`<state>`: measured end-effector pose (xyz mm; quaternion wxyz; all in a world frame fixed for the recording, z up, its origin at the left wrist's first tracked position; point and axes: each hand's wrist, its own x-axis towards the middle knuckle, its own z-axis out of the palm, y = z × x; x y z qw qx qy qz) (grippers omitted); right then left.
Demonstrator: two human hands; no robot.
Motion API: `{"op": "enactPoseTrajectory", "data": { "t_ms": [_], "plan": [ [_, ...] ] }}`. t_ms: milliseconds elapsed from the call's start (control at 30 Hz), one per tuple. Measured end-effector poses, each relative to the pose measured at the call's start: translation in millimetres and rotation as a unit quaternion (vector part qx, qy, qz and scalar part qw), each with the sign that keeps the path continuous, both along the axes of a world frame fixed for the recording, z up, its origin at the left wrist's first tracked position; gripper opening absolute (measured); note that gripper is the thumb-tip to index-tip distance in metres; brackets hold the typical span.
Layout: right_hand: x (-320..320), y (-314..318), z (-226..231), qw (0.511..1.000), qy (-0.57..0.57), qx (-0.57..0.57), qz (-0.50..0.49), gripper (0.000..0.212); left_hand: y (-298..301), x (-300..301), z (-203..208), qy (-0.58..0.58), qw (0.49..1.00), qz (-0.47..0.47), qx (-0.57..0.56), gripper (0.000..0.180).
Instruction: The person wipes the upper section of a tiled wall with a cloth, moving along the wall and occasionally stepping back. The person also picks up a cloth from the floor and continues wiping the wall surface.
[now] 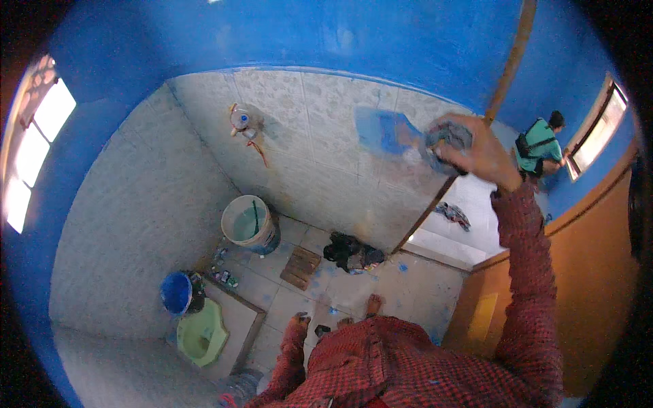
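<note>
My right hand (486, 153) is raised in front of the tiled wall (333, 136), its fingers closed round a crumpled grey rag (449, 138). Just left of the rag, a blurred blue patch (381, 130) shows against the tiles; whether it is a smear of paint or a flat blue thing I cannot make out. My left hand (299, 318) hangs low beside my body over the floor, too small and dim to show how its fingers lie. A small black object (322, 330) appears close to it, near my feet.
A bucket of water (249, 224) stands by the wall, near a wooden board (300, 267) and dark cloths (352, 251). Left are a blue bucket (177, 294) and a green squat toilet (203, 333). Beyond the doorway a person in green (539, 139) crouches near a window.
</note>
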<state>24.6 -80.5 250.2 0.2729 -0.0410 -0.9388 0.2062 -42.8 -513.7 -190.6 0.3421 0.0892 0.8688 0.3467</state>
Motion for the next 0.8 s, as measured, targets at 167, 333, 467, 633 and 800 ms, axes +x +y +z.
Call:
{"op": "enactPoseTrajectory", "data": {
  "t_ms": [167,333,467,633,800],
  "plan": [
    [-114,12,78,0.981,0.025,0.104,0.164,0.026,-44,34,-94,0.034,0.997,0.046,0.048,0.036],
    [-235,5,128,0.962,-0.057,0.232,0.133,0.023,-55,92,-103,-0.018,0.979,0.199,0.045,0.035],
    [-309,10,146,0.952,-0.039,0.252,0.172,0.028,-41,110,-110,-0.052,0.957,0.272,0.083,0.035],
    [-373,-22,151,0.964,-0.130,0.116,0.199,0.028,-37,163,-121,-0.127,0.906,0.379,0.140,0.035],
    [-430,-45,157,0.950,-0.143,0.183,0.208,0.027,-37,161,-136,-0.180,0.861,0.440,0.182,0.035]
  ]
}}
